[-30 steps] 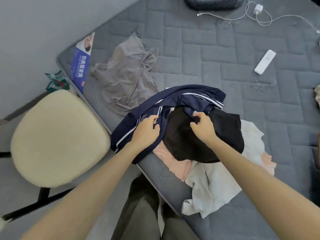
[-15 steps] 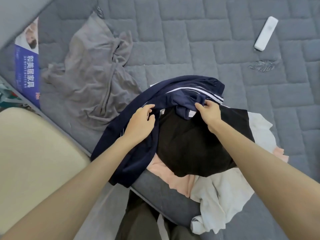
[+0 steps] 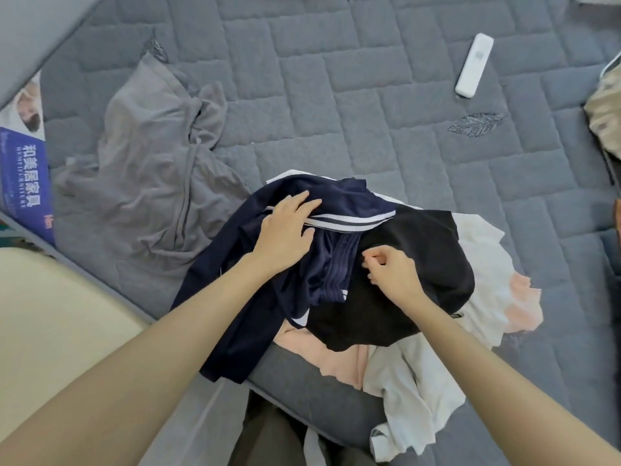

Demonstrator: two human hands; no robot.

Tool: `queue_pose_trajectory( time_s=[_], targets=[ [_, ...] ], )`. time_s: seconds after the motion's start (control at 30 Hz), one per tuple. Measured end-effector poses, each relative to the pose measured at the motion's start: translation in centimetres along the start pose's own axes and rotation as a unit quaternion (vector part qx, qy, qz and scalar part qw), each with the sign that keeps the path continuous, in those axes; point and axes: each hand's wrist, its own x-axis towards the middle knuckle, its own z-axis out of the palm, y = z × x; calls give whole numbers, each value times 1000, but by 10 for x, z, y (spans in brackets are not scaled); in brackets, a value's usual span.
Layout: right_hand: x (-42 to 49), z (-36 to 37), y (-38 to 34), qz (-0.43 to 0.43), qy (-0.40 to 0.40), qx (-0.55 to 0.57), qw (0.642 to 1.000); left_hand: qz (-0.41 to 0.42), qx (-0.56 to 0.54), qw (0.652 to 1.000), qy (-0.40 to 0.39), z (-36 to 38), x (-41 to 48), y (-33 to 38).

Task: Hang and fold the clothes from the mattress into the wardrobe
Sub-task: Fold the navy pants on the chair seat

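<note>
A navy garment with white stripes (image 3: pixel 242 290) lies over the near edge of the grey quilted mattress (image 3: pixel 336 95). My left hand (image 3: pixel 285 230) rests flat on it, fingers straight, beside the striped band. My right hand (image 3: pixel 389 274) hovers over a black garment (image 3: pixel 420 257) with its fingers curled; whether it pinches the fabric is unclear. Under these lie a pink garment (image 3: pixel 336 358) and a white garment (image 3: pixel 413 391). A grey top (image 3: pixel 151 183) lies spread to the left.
A white remote (image 3: pixel 474 65) lies at the back right of the mattress. A beige chair seat (image 3: pixel 50 331) stands at the left by the mattress edge. A blue printed label (image 3: pixel 27 176) covers the mattress corner. Patterned fabric (image 3: pixel 605 109) shows at the right edge.
My left hand moved up onto the striped band and flattened. My right hand let go of the navy fabric and came back toward me over the black garment. The camera moved closer.
</note>
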Motion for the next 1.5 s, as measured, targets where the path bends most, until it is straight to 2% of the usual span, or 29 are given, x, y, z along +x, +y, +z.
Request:
queue_pose_trajectory(
  time_s=[0.07, 0.1, 0.17, 0.23, 0.3, 0.37, 0.47, 0.53, 0.6, 0.67, 0.77, 0.83, 0.9, 1.0, 1.07, 1.17, 1.2, 1.33, 1.43, 1.5],
  targets=[
    [8, 2, -2, 84, -45, 119, 988, 64, 77, 995, -9, 9, 22, 13],
    [9, 4, -5, 107, -80, 144, 981, 95, 121, 988, -17, 14, 33, 19],
    [10, 13, -10, 103, -138, 100, 980, 135, 196, 971, -24, 24, 52, 27],
    [10, 26, -11, 87, -151, 40, 984, 127, 194, 973, -2, 27, 65, 26],
    [9, 37, -13, 83, -104, 20, 991, 73, 67, 995, 23, 21, 67, 21],
    [11, 47, -20, 90, -37, -10, 995, 1, -81, 996, 27, 9, 58, 15],
    [12, 60, -33, 117, 6, -52, 992, -61, -228, 972, 16, -13, 33, 2],
    [10, 66, -36, 112, 10, -108, 988, -89, -302, 948, 45, -27, 13, -8],
    [6, 65, -36, 76, -7, -129, 989, -122, -358, 921, 91, -37, -10, -17],
    [-5, 55, -40, 23, -22, -49, 998, -145, -370, 905, 151, -46, -36, -27],
    [-27, 33, -58, -71, 0, 39, 997, -163, -303, 915, 213, -59, -78, -38],
    [-43, 18, -76, -132, 22, 34, 990, -152, -230, 934, 229, -66, -107, -44],
    [-57, 4, -93, -178, 38, 23, 983, -151, -209, 938, 231, -70, -133, -46],
    [-82, -11, -116, -241, 22, 6, 970, -157, -271, 920, 235, -70, -172, -32],
    [-107, -16, -128, -286, -9, -28, 958, -163, -325, 892, 270, -70, -199, -11],
    [-148, -22, -136, -341, -64, -88, 934, -201, -405, 818, 356, -74, -249, 17],
    [-163, -24, -135, -353, -83, -111, 925, -218, -399, 803, 384, -75, -269, 22],
    [-219, -34, -130, -440, -150, -235, 854, -254, -305, 779, 486, -69, -359, 48],
    [-272, -33, -128, -507, -132, -290, 801, -268, -270, 755, 534, -62, -431, 78],
    [-308, -28, -130, -548, -104, -293, 776, -283, -267, 722, 572, -62, -477, 92]
  ],
)
